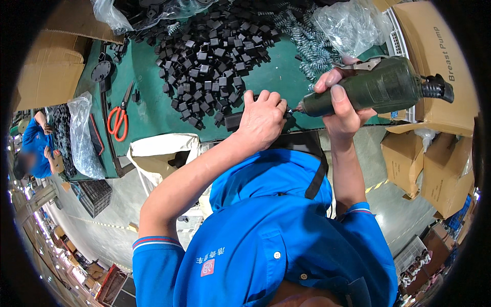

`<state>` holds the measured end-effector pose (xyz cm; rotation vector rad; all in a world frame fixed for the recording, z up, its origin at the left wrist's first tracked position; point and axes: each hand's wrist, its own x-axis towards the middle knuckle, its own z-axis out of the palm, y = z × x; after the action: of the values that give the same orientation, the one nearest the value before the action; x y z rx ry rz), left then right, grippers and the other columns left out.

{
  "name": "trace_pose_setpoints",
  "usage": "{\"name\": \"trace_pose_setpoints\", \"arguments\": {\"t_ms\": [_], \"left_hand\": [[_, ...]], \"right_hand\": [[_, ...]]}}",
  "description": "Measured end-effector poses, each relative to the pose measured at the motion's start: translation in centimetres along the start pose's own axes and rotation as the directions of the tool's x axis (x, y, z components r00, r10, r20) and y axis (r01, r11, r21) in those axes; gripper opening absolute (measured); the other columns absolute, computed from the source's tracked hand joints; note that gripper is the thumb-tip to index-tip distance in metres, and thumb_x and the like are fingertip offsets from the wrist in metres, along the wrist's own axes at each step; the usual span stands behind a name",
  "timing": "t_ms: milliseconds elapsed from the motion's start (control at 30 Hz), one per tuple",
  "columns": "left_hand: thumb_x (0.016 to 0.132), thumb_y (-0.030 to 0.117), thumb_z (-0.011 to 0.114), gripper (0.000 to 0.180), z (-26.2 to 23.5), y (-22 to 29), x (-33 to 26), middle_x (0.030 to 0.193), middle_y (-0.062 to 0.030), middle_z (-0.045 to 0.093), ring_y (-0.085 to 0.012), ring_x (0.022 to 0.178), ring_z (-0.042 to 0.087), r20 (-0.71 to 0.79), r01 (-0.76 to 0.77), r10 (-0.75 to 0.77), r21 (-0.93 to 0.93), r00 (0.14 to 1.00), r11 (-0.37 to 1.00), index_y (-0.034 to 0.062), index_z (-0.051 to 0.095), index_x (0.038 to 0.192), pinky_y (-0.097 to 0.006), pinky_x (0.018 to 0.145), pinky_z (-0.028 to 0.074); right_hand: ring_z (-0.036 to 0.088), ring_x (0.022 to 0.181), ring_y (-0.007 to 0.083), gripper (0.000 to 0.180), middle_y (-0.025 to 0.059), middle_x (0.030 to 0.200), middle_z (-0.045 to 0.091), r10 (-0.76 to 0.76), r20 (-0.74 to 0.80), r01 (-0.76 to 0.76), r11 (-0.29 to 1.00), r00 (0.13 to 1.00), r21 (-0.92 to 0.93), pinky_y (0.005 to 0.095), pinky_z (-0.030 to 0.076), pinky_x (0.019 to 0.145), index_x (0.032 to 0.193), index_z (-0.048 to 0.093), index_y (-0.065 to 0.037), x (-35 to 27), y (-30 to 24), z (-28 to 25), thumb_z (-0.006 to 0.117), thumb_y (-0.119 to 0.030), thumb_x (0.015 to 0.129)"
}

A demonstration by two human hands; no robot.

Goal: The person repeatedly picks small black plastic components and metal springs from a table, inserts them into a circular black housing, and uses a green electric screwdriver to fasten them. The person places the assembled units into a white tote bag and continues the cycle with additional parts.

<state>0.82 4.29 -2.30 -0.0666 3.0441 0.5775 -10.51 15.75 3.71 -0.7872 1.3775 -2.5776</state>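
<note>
Blue shirt (230,245), worn, nearest, six o'clock. Power screwdriver (381,87), dark green, two o'clock: right hand (341,105), fingers wrapped round body; bit toward nine, contact cannot be told. Black part (233,122), near twelve, at green table (281,77) edge: left hand (262,120), fingers closed over it. Black blocks (207,77), heaped, eleven. Coil springs (314,56), piled, one. Scissors (118,123), orange-handled, between nine and ten.

One power screwdriver (381,87) is counted at two o'clock, one pair of scissors (123,107) at ten. Dozens of blocks (204,69) are seen at eleven, of springs (313,51) at one.
</note>
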Motion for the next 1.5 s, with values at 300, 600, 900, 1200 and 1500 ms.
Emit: {"name": "trace_pose_setpoints", "arguments": {"t_ms": [300,600,900,1200,1500], "left_hand": [[0.073,0.025,0.074,0.041,0.1,-0.1,0.0,0.099,-0.0062,0.054,-0.0242,0.101,0.051,-0.003,-0.005,0.005,0.004,1.0,1.0,0.0085,0.063,0.109,-0.046,0.085,0.034],[0.074,0.025,0.074,0.038,0.0,-0.1,0.1,0.097,-0.0054,0.054,-0.0239,0.099,0.051,-0.009,-0.006,0.006,0.002,1.0,1.0,0.009,0.063,0.107,-0.046,0.085,0.034],[0.074,0.023,0.07,0.024,0.5,-0.1,0.0,0.092,-0.006,0.055,-0.0237,0.095,0.053,-0.094,-0.025,0.025,0.0,0.995,1.0,0.0078,0.065,0.092,-0.046,0.083,0.034],[0.072,0.022,0.072,0.029,-0.1,-0.1,-0.1,0.091,-0.0065,0.055,-0.0242,0.096,0.053,-0.092,-0.062,0.06,-0.016,0.994,0.998,0.0099,0.063,0.096,-0.047,0.082,0.034],[0.073,0.02,0.074,0.045,-1.1,0.1,0.1,0.099,-0.0075,0.057,-0.0263,0.099,0.053,-0.014,-0.05,0.05,-0.042,0.999,0.998,0.0075,0.062,0.114,-0.048,0.088,0.036]], "right_hand": [[0.06,0.073,0.0215,0.051,0.0123,0.086,0.06,0.007,-0.007,-0.007,1.0,1.0,-0.006,0.0376,0.054,0.07,0.125,0.044,0.012,-0.1,0.1,0.0,0.061,0.008,0.076],[0.06,0.074,0.0211,0.053,0.0112,0.086,0.059,0.026,-0.014,-0.026,1.0,1.0,-0.008,0.0372,0.053,0.071,0.127,0.042,0.01,-0.2,-0.1,0.3,0.061,0.006,0.078],[0.057,0.074,0.0202,0.047,0.0087,0.085,0.055,0.053,0.369,0.102,0.916,0.928,-0.389,0.037,0.051,0.072,0.118,0.044,-0.001,-1.1,0.3,-0.3,0.06,0.004,0.074],[0.058,0.076,0.0195,0.052,0.0089,0.083,0.055,0.24,0.414,-0.052,0.908,0.878,-0.416,0.0342,0.05,0.066,0.118,0.046,-0.001,-0.7,0.6,-2.0,0.065,-0.005,0.07],[0.06,0.063,0.0186,0.046,0.0104,0.078,0.061,0.397,0.013,-0.392,0.91,0.918,-0.136,0.0325,0.052,0.062,0.116,0.053,0.004,2.7,-6.7,-3.9,0.069,-0.013,0.077]]}}
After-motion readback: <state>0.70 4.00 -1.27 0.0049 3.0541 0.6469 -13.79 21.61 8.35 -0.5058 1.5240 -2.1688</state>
